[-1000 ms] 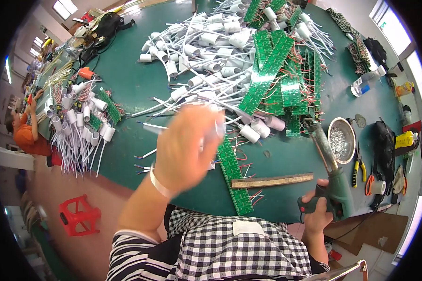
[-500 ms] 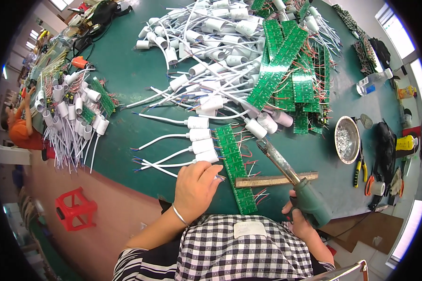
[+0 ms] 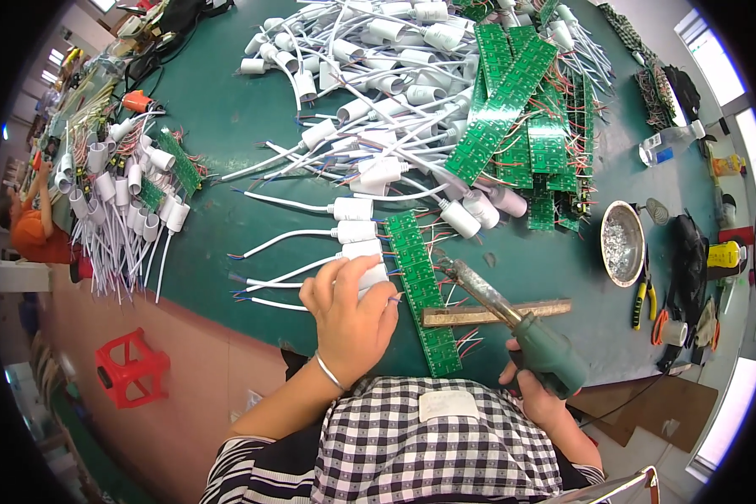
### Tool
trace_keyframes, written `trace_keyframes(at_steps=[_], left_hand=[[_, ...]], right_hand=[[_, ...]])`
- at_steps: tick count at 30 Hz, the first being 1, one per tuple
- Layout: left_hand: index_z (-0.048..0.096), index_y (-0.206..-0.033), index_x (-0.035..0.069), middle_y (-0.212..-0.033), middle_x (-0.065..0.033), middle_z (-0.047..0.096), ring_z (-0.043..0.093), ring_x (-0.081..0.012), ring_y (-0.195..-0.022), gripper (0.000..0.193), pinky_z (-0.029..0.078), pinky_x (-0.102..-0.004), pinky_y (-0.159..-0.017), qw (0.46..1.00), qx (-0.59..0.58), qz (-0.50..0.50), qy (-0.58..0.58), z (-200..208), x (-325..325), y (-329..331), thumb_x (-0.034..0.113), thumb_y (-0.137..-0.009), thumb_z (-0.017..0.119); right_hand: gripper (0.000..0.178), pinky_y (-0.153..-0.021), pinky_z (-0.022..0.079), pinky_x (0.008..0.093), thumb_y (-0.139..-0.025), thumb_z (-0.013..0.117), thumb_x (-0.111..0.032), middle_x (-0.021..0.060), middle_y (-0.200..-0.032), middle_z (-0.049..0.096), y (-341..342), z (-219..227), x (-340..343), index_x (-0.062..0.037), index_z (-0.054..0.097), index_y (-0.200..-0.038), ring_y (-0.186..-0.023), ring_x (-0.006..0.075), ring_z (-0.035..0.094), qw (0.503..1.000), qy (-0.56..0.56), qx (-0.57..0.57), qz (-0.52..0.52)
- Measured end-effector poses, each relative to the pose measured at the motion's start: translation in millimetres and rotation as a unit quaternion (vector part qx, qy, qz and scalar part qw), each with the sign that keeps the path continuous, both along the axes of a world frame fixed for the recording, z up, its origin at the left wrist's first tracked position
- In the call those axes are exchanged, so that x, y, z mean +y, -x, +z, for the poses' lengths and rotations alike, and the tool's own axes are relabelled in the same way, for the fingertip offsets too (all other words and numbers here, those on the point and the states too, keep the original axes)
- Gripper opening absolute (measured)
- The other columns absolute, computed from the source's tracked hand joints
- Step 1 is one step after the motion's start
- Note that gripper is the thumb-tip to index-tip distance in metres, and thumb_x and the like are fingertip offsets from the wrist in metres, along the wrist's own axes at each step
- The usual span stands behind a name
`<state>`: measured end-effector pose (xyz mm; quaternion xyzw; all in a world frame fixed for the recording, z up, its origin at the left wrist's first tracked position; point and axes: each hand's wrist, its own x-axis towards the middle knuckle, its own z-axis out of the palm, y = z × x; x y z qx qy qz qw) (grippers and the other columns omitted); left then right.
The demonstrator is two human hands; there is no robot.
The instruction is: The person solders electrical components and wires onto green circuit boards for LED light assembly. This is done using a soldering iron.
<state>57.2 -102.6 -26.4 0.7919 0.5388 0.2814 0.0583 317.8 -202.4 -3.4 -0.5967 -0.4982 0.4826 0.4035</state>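
Left hand (image 3: 350,317) is pressed down on a white plastic housing (image 3: 368,273) at the near end of the green circuit board strip (image 3: 420,290). Fingers (image 3: 344,277) curled narrow over it, palm down, pinning it flat to the tabletop (image 3: 227,126), which looks like bracing so the lead ends stay put against the board edge. Two more white housings (image 3: 353,220) with their wire tails lie in a row just above, also touching the strip's left edge.

Right hand (image 3: 539,395) is wrapped shut around the green handle of the soldering iron (image 3: 512,323). The barrel angles up and left, tip sitting over the strip near its middle. Barrel crosses a wooden stick (image 3: 496,312) lying across the board (likely a rest to steady the iron; can't tell if it actually touches).

Around: big pile of white housings and wires (image 3: 395,76) far side, loose green boards (image 3: 521,109) upper right, round metal dish (image 3: 622,242) right of the strip, pliers (image 3: 644,290) just beside it. Finished-looking bundles (image 3: 122,202) on the left edge. Red stool (image 3: 130,367) on the floor, another person (image 3: 34,231) far left.
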Motion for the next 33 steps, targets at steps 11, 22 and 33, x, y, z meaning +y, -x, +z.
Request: trace_keyframes(at_steps=[11,22,33], left_hand=[[0.064,-0.079,0.014,-0.126,-0.0034,0.05,0.038,-0.0327,-0.121,0.014,0.024,-0.0489,-0.096,0.999,-0.023,0.004,0.047,-1.0,9.0,-7.7,0.011,-0.067,0.07],[0.063,-0.076,0.013,-0.126,-0.0035,0.049,0.036,-0.0338,-0.121,0.015,0.024,-0.0483,-0.099,0.998,-0.029,0.007,0.057,-3.9,9.9,-8.5,0.009,-0.063,0.069],[0.063,-0.076,0.012,-0.126,-0.0039,0.049,0.037,-0.0334,-0.121,0.015,0.025,-0.0474,-0.099,0.998,-0.034,0.007,0.055,-5.0,10.2,-8.1,0.008,-0.062,0.069]], right_hand=[[0.023,-0.086,0.045,0.0373,-0.08,0.058,-0.008,0.0033,-0.076,0.066,-9.6,-7.6,-1.1,-0.0033,0.061,-0.102,-0.067,0.017,0.064,0.97,-0.086,-0.178,0.144],[0.017,-0.085,0.044,0.0411,-0.08,0.061,-0.008,0.0035,-0.082,0.066,0.4,16.1,18.3,-0.006,0.065,-0.096,-0.084,0.0276,0.06,0.945,-0.113,-0.26,0.166],[0.016,-0.081,0.047,0.0372,-0.081,0.068,-0.01,0.0054,-0.084,0.068,-10.9,10.0,8.7,-0.0042,0.067,-0.097,-0.086,0.022,0.064,0.991,-0.042,-0.111,0.065]])
